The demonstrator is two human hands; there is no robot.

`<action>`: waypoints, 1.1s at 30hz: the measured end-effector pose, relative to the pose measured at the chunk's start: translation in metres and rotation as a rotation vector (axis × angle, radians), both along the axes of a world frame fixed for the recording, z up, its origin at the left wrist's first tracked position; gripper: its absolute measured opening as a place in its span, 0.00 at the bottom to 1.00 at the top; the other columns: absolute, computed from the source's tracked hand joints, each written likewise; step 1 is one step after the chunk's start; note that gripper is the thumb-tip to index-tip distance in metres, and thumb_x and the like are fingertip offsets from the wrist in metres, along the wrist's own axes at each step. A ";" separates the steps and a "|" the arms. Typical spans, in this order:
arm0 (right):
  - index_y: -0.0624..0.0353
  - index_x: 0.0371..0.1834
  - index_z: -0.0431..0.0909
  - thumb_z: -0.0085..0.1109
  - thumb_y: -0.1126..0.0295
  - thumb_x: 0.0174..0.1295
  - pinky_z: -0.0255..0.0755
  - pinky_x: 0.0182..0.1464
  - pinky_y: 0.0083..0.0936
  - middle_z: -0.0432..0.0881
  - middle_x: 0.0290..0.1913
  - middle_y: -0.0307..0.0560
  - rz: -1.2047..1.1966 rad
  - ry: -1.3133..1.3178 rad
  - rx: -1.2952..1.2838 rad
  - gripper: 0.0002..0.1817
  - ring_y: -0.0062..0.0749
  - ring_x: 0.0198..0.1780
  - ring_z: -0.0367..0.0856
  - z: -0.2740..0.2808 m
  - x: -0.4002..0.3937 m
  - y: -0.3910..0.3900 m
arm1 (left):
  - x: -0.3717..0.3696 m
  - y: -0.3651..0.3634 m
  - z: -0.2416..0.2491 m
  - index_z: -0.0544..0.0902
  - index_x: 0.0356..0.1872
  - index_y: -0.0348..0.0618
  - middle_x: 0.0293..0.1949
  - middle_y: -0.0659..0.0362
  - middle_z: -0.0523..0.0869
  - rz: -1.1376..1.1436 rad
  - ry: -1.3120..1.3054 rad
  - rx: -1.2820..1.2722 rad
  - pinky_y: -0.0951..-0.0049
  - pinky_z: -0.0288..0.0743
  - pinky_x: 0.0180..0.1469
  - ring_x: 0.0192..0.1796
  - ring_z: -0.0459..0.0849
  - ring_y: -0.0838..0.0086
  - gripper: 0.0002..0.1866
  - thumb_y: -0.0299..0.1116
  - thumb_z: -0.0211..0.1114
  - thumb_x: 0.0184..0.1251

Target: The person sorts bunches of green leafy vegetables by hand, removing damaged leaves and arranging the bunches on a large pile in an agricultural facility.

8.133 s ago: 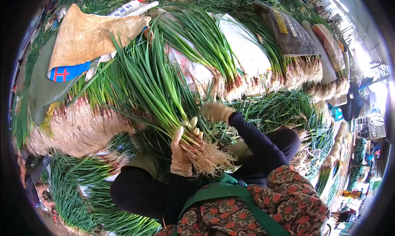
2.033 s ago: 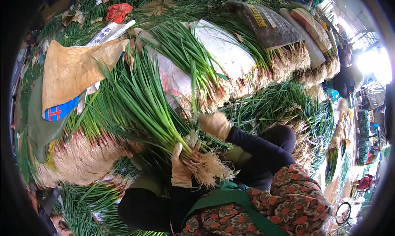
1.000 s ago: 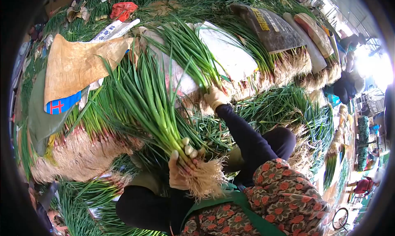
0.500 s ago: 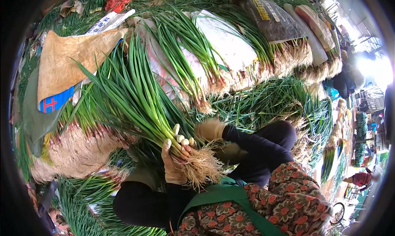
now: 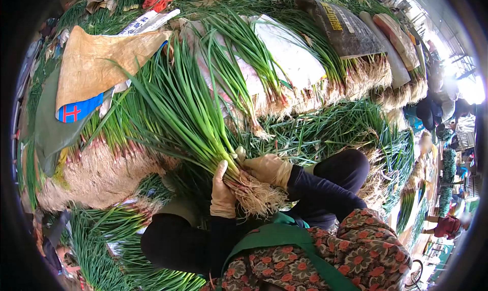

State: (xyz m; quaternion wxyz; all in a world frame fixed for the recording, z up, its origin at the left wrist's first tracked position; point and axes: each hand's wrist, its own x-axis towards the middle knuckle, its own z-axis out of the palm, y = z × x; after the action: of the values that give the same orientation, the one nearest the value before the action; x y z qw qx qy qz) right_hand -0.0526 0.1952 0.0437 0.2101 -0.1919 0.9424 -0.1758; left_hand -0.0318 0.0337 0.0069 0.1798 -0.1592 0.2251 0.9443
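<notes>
Both hands wear pale gloves. My left hand (image 5: 222, 192) is closed around the lower stems of a bunch of green garlic (image 5: 206, 131), its thumb pointing up along the near side. On the other side, my right hand (image 5: 267, 168) grips the same bunch just above the roots, with its fingertips partly hidden by the stems. The long green leaves fan out to the upper left. Shaggy pale roots (image 5: 258, 194) hang below both hands, over my lap.
Ahead lie stacked bunches with roots facing me, partly covered by a tan sheet (image 5: 101, 62), a white sack (image 5: 287, 50) and a dark sack (image 5: 343, 29). Loose greens (image 5: 325, 131) fill the ground beyond my right knee (image 5: 343, 166). A person in red (image 5: 448, 226) is far right.
My right hand has come in from beside the bunch onto its stems. My left hand's fingers, seen wrapped over the stems before, are now mostly hidden. The view has shifted slightly.
</notes>
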 end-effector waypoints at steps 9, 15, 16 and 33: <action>0.55 0.39 0.79 0.52 0.49 0.65 0.63 0.25 0.18 0.71 0.21 0.33 -0.720 -0.814 -1.187 0.19 0.21 0.22 0.67 -0.028 -0.062 -0.017 | 0.005 -0.009 0.019 0.74 0.45 0.34 0.34 0.48 0.83 -0.080 0.002 -0.060 0.68 0.79 0.33 0.30 0.82 0.65 0.20 0.44 0.52 0.67; 0.57 0.47 0.76 0.56 0.63 0.64 0.71 0.29 0.20 0.78 0.30 0.43 -0.851 -0.028 -0.979 0.13 0.23 0.28 0.75 -0.104 -0.096 0.023 | 0.007 -0.006 0.023 0.73 0.49 0.37 0.38 0.51 0.79 0.044 -0.049 0.238 0.61 0.74 0.46 0.31 0.78 0.67 0.23 0.48 0.54 0.65; 0.59 0.47 0.76 0.57 0.63 0.63 0.74 0.32 0.20 0.82 0.35 0.48 -0.910 0.118 -0.848 0.14 0.23 0.31 0.79 -0.101 -0.103 0.035 | 0.006 -0.006 0.023 0.72 0.51 0.38 0.39 0.52 0.79 0.043 -0.044 0.219 0.61 0.75 0.45 0.32 0.78 0.67 0.24 0.48 0.54 0.65; 0.60 0.60 0.67 0.53 0.62 0.62 0.74 0.45 0.35 0.78 0.47 0.59 0.086 -0.119 -0.413 0.24 0.44 0.45 0.80 -0.036 0.014 0.018 | 0.003 -0.008 0.007 0.68 0.56 0.30 0.31 0.45 0.80 -0.097 -0.102 0.127 0.80 0.71 0.20 0.22 0.76 0.74 0.33 0.54 0.50 0.66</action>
State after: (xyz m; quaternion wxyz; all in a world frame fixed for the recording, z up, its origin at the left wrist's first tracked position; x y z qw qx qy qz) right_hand -0.0388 0.2134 0.0073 0.2290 -0.2601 0.8633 -0.3668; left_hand -0.0289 0.0252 0.0141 0.2463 -0.1845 0.1629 0.9374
